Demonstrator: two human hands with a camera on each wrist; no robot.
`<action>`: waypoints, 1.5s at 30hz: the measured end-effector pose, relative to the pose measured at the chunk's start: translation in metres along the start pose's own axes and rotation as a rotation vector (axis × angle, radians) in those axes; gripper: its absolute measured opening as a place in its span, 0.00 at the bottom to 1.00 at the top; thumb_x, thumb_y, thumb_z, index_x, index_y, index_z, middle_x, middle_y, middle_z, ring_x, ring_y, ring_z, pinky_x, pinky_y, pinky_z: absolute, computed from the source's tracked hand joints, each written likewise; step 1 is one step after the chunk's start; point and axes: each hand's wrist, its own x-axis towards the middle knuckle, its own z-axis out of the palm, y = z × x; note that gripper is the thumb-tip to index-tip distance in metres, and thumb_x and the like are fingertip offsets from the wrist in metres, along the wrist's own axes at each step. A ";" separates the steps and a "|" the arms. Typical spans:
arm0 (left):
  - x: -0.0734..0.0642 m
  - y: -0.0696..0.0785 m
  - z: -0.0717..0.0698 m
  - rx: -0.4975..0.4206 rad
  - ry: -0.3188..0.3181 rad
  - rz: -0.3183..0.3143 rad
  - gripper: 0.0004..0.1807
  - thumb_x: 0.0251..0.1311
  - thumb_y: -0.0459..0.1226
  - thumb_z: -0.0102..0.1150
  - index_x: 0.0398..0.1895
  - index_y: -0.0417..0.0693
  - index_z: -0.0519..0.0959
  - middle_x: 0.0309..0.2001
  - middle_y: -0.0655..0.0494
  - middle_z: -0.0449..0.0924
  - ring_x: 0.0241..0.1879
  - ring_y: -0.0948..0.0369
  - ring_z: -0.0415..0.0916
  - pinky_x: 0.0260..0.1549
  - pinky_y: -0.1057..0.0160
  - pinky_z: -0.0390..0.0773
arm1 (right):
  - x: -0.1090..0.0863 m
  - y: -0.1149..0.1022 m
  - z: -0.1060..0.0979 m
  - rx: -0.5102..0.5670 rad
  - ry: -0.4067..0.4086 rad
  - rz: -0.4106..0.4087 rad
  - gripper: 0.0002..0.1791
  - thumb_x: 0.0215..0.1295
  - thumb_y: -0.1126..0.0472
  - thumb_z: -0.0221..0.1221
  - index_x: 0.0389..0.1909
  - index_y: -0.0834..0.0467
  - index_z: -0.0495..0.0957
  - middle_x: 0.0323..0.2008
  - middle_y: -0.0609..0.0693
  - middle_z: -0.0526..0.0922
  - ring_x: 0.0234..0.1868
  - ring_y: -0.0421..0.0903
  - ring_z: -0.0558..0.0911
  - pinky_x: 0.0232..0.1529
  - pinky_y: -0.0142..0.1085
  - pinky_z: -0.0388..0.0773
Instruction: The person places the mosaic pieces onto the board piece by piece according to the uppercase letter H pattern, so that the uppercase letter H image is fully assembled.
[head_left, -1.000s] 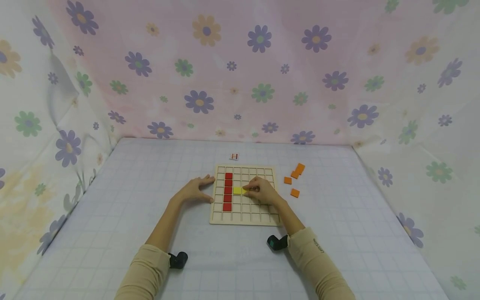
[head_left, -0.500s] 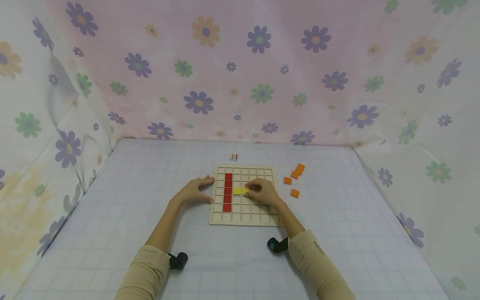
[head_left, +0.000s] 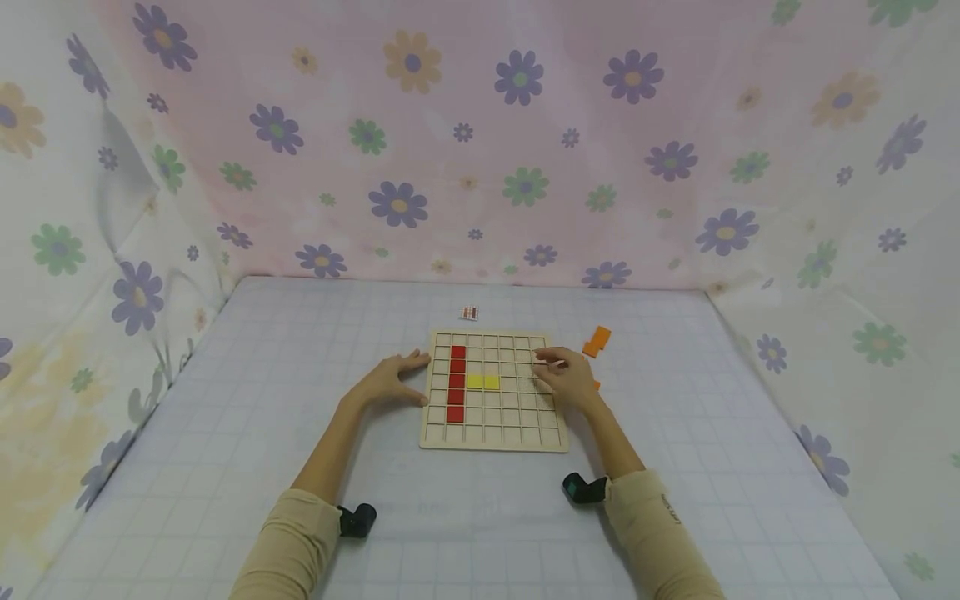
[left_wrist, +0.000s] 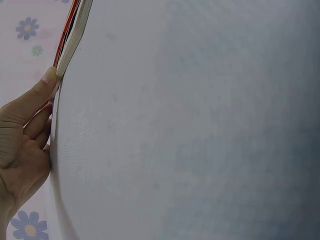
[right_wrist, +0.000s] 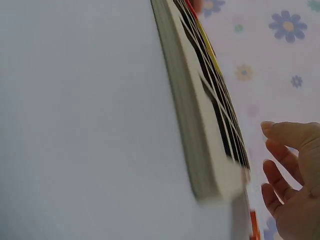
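Observation:
A square wooden grid board (head_left: pixel 517 417) lies on the table. Five-plus is not needed to describe its red column: several red tiles (head_left: pixel 457 381) stand in line in one column toward its left side. Two yellow tiles (head_left: pixel 483 382) sit side by side in the cells right of the middle red one. My left hand (head_left: pixel 386 379) touches the board's left edge with spread thumb and fingers; the left wrist view shows its thumb (left_wrist: pixel 49 77) against that edge. Over the board's right edge hovers my right hand (head_left: pixel 570 379), fingers loosely bent, holding nothing.
Orange tiles (head_left: pixel 597 341) lie on the table right of the board, some of them hidden by the right hand. Behind the board is a small printed card (head_left: pixel 468 313). Flowered cloth walls (head_left: pixel 480 167) enclose the table at the back and sides.
My right hand has let go of the second yellow tile and moved right, off the middle of the board toward the orange tiles. The left hand has stayed at the left edge.

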 end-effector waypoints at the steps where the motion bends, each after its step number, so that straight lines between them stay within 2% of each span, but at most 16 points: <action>1: 0.000 0.000 0.000 0.000 0.001 0.012 0.47 0.41 0.44 0.75 0.68 0.48 0.65 0.71 0.47 0.54 0.71 0.37 0.40 0.67 0.37 0.41 | 0.001 0.008 -0.005 -0.022 0.032 0.000 0.16 0.56 0.72 0.63 0.46 0.73 0.77 0.43 0.68 0.81 0.43 0.63 0.77 0.46 0.54 0.75; 4: 0.000 -0.002 0.000 0.001 0.003 0.046 0.46 0.41 0.44 0.75 0.67 0.45 0.65 0.70 0.45 0.54 0.70 0.36 0.41 0.67 0.38 0.42 | 0.002 0.031 -0.019 -0.087 0.102 0.014 0.15 0.54 0.71 0.64 0.44 0.71 0.79 0.42 0.66 0.82 0.43 0.61 0.77 0.44 0.52 0.75; 6: 0.000 -0.002 0.000 0.000 0.004 0.056 0.46 0.41 0.44 0.75 0.67 0.44 0.65 0.70 0.44 0.55 0.70 0.36 0.41 0.67 0.38 0.42 | 0.002 0.039 -0.030 -0.105 0.117 0.048 0.16 0.54 0.71 0.64 0.44 0.71 0.79 0.43 0.67 0.81 0.45 0.62 0.76 0.46 0.54 0.74; 12: 0.000 -0.003 0.000 -0.005 -0.004 0.052 0.47 0.41 0.44 0.74 0.67 0.45 0.65 0.70 0.44 0.54 0.70 0.35 0.41 0.66 0.37 0.42 | -0.001 0.055 -0.052 -0.119 0.110 0.157 0.19 0.55 0.69 0.64 0.48 0.72 0.77 0.47 0.69 0.79 0.54 0.65 0.72 0.58 0.58 0.66; 15: -0.001 -0.003 0.001 -0.005 -0.004 0.058 0.46 0.42 0.44 0.74 0.67 0.44 0.65 0.70 0.44 0.54 0.70 0.35 0.41 0.66 0.37 0.42 | -0.002 0.059 -0.057 -0.116 0.078 0.199 0.19 0.56 0.68 0.63 0.49 0.72 0.76 0.49 0.68 0.79 0.56 0.64 0.71 0.60 0.57 0.65; 19: 0.000 -0.004 0.001 -0.006 -0.004 0.072 0.46 0.42 0.44 0.74 0.67 0.43 0.64 0.70 0.43 0.53 0.69 0.34 0.41 0.66 0.37 0.42 | -0.003 0.064 -0.058 -0.150 0.023 0.214 0.19 0.58 0.67 0.61 0.49 0.72 0.76 0.51 0.67 0.78 0.55 0.62 0.73 0.58 0.55 0.68; 24: -0.001 -0.004 0.001 -0.004 -0.003 0.068 0.46 0.42 0.44 0.74 0.67 0.43 0.65 0.70 0.42 0.54 0.69 0.34 0.41 0.66 0.37 0.42 | -0.001 0.067 -0.055 -0.190 0.019 0.139 0.18 0.56 0.68 0.63 0.47 0.73 0.77 0.48 0.68 0.79 0.51 0.62 0.75 0.54 0.54 0.70; 27: 0.000 -0.004 0.001 -0.005 -0.003 0.060 0.46 0.41 0.44 0.75 0.67 0.44 0.65 0.70 0.43 0.54 0.69 0.34 0.41 0.66 0.37 0.43 | 0.000 0.066 -0.055 -0.201 0.007 0.124 0.19 0.56 0.69 0.62 0.49 0.73 0.76 0.49 0.68 0.79 0.50 0.62 0.75 0.54 0.55 0.70; 32: 0.000 -0.004 0.002 -0.008 0.002 0.060 0.46 0.41 0.44 0.75 0.67 0.44 0.65 0.70 0.44 0.54 0.70 0.35 0.41 0.66 0.37 0.42 | 0.003 0.065 -0.053 -0.222 -0.024 0.204 0.20 0.56 0.68 0.62 0.50 0.71 0.76 0.47 0.66 0.79 0.47 0.59 0.75 0.51 0.50 0.72; 37: 0.000 -0.003 0.002 -0.011 0.006 0.054 0.46 0.41 0.44 0.75 0.67 0.45 0.65 0.70 0.45 0.55 0.70 0.35 0.41 0.66 0.37 0.43 | 0.006 0.064 -0.050 -0.233 -0.023 0.224 0.20 0.56 0.67 0.63 0.49 0.71 0.76 0.44 0.66 0.80 0.44 0.57 0.77 0.46 0.46 0.76; 45: 0.001 -0.002 0.000 -0.001 0.006 0.064 0.46 0.41 0.44 0.75 0.67 0.44 0.65 0.70 0.44 0.55 0.70 0.35 0.41 0.67 0.38 0.43 | 0.017 0.047 -0.041 -0.087 0.005 0.133 0.19 0.53 0.69 0.63 0.47 0.71 0.77 0.44 0.66 0.81 0.43 0.58 0.78 0.45 0.43 0.76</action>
